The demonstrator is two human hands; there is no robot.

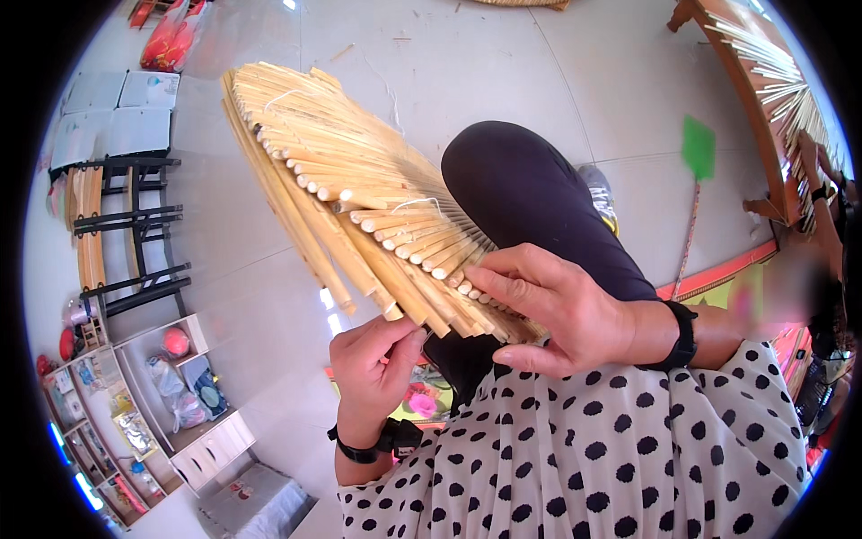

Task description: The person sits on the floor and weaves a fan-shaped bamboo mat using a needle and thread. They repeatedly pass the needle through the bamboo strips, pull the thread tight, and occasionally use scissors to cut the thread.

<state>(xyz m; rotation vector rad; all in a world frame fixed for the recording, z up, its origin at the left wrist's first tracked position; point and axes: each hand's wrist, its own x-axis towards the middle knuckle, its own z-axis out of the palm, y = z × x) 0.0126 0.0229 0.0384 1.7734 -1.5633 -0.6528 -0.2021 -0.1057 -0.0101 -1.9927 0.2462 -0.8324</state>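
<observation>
A thick, curved piece of pale yellow reed stalks [332, 135], packed side by side in overlapping layers, leans across my lap with its cut round ends showing. White thread loops over the stalks in places. My right hand [570, 310] grips the near end, fingers on top by the cut ends and thumb below. Under the lower edge, my left hand [377, 359] pinches thumb and forefinger together close to the stalk tips. A thin dark sliver shows at those fingertips, too small to name. The underside of the piece is hidden.
On the right, another person's hand [813, 157] touches fanned pale sticks on a wooden table [732, 67]. A green fly swatter [699, 148] lies near it. At left are folded black-framed furniture [135, 225], white boxes [144, 90] and a shelf unit [224, 440].
</observation>
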